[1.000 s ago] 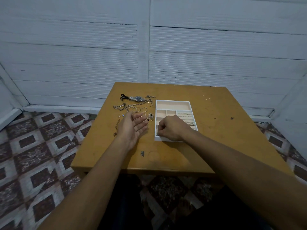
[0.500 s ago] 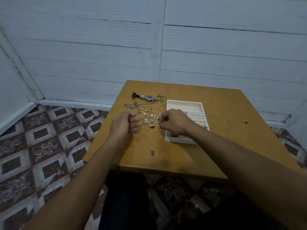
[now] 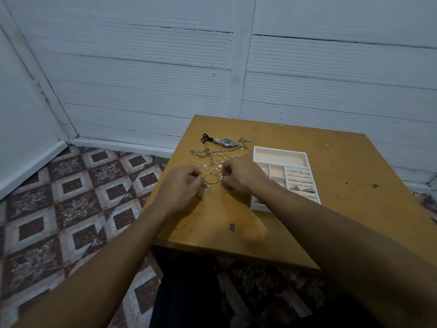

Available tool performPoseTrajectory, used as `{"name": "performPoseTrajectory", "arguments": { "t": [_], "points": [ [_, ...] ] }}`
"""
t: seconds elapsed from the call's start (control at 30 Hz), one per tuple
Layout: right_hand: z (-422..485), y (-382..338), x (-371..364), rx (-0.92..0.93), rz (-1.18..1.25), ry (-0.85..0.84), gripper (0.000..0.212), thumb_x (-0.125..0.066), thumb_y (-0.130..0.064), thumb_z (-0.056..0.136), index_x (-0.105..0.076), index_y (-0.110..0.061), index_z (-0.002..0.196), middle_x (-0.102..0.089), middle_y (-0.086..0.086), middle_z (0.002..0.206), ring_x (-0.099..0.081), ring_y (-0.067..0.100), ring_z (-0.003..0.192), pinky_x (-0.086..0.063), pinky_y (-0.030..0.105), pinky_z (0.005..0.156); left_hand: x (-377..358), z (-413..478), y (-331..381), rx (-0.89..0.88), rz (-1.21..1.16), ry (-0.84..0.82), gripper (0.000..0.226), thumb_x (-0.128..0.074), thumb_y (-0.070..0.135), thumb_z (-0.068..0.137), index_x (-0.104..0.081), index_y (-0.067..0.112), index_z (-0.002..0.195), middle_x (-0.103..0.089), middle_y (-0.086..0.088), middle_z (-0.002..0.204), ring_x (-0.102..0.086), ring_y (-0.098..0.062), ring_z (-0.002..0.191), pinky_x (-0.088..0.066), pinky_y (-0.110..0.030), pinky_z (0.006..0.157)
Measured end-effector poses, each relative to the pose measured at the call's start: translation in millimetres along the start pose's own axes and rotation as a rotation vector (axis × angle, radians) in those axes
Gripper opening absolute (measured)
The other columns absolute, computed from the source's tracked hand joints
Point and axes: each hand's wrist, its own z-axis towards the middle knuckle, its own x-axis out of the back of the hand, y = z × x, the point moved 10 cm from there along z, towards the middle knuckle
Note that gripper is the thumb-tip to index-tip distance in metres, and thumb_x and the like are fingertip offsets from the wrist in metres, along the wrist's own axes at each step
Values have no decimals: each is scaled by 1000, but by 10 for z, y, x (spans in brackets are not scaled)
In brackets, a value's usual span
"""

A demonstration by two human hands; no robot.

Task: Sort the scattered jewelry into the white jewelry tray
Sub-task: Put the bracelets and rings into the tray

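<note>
Both our hands curl over the scattered jewelry (image 3: 214,159) near the table's (image 3: 331,223) left edge: left hand (image 3: 183,188) and right hand (image 3: 238,176) pinching small pieces, beside the white tray (image 3: 305,159).

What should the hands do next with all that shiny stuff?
Probably lift one small piece and carry it to the white tray. Both the left hand and the right hand are curled over the loose jewelry pile, beside a gold hoop, and the tray's long back compartment is empty.
</note>
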Motion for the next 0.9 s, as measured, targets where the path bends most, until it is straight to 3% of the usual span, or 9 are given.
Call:
{"name": "performPoseTrajectory", "arguments": {
  "t": [0.23, 0.37, 0.5, 0.9],
  "points": [
    [133, -77, -113, 2, -95, 18, 17, -68, -36, 83, -56, -25, 76, -62, 0, 91, -55, 21, 89, -52, 35, 77, -138, 138, -14, -93, 179, -36, 14, -62, 30, 91, -72, 21, 90, -67, 4, 97, -53, -11, 96, -42, -29, 82],
    [169, -101, -132, 11, -108, 21, 10, -62, -28, 87, -66, -19, 89, -66, 5, 96, -59, 23, 89, -53, 36, 78, -178, 166, -28, -115, 219, -54, 13, -61, 31, 91, -71, 22, 92, -64, 4, 99, -49, -12, 103, -38, -28, 87],
    [179, -129, -126, 19, -117, 18, 16, -56, -22, 90, -68, -15, 99, -67, 8, 98, -60, 24, 90, -55, 39, 80, -226, 198, -61, -127, 253, -91, 14, -61, 34, 91, -69, 24, 96, -63, 4, 102, -47, -15, 107, -38, -30, 92],
    [138, -53, 204, 60, -23, 70, 10, -58, -18, 84, -62, -22, 75, -67, 2, 84, -61, 23, 80, -50, 32, 68, -452, 340, 71, -130, 455, -123, 39, -62, 53, 86, -71, 23, 110, -58, 2, 130, -37, -20, 128, -36, -39, 104]
  ]
}}
